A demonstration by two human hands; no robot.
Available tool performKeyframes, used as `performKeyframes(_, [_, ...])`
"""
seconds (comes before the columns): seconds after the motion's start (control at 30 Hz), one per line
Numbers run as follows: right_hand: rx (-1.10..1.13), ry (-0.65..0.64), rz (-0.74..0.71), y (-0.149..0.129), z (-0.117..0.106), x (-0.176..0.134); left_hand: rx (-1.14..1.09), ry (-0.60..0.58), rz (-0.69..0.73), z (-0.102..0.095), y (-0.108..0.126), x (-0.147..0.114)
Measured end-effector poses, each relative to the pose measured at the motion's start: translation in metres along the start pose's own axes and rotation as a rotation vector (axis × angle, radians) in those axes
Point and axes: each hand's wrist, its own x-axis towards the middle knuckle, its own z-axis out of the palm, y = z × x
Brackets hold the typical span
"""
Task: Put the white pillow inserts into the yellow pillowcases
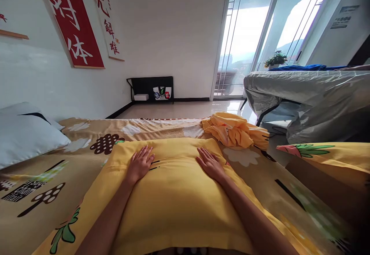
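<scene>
A plump yellow pillow (179, 201) in a printed case lies on the bed right before me. My left hand (140, 164) rests flat on its upper left part, fingers stretched forward. On the upper right part lies my right hand (210, 163), palm down with the fingers extended. Neither hand grips anything. Just beyond my right hand sits a crumpled orange-yellow cloth (231, 130). Green leaf prints show at the pillow's lower left corner.
A patterned tan sheet (86, 147) covers the bed. White pillows (29, 135) lie at the left. Another yellow printed pillow (341, 155) is at the right edge. Behind it stands a plastic-covered table (306, 89). A low black shelf (150, 83) stands against the far wall.
</scene>
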Motion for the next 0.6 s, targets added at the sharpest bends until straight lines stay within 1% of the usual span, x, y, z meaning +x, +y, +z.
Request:
performKeyframes(0.1, [-0.022,0.021,0.020,0.007,0.003,-0.001,-0.003,0.017,0.011,0.003,0.000,-0.001])
performKeyframes(0.2, [-0.085,0.017,0.055,0.010,0.002,-0.006,0.042,0.055,0.020,0.000,0.006,-0.009])
performKeyframes(0.27, [-0.130,0.012,0.076,0.007,-0.005,-0.010,0.107,0.075,0.010,-0.006,0.015,-0.014])
performKeyframes(0.33, [-0.159,0.020,0.082,-0.003,-0.021,-0.010,0.164,0.050,0.005,-0.016,0.029,-0.013])
performKeyframes(0.4, [-0.170,0.049,0.055,-0.020,-0.043,-0.003,0.181,-0.009,0.045,-0.027,0.045,0.000])
performKeyframes(0.43, [-0.169,0.069,0.030,-0.031,-0.055,0.004,0.174,-0.036,0.083,-0.033,0.054,0.010])
performKeyframes(0.5, [-0.150,0.113,-0.035,-0.058,-0.073,0.022,0.146,-0.052,0.159,-0.043,0.072,0.037])
performKeyframes(0.53, [-0.134,0.131,-0.067,-0.072,-0.077,0.032,0.135,-0.047,0.179,-0.046,0.080,0.051])
performKeyframes(0.57, [-0.117,0.141,-0.096,-0.085,-0.076,0.040,0.125,-0.037,0.185,-0.047,0.085,0.063])
performKeyframes(0.6, [-0.100,0.143,-0.118,-0.097,-0.070,0.047,0.116,-0.024,0.176,-0.046,0.089,0.073])
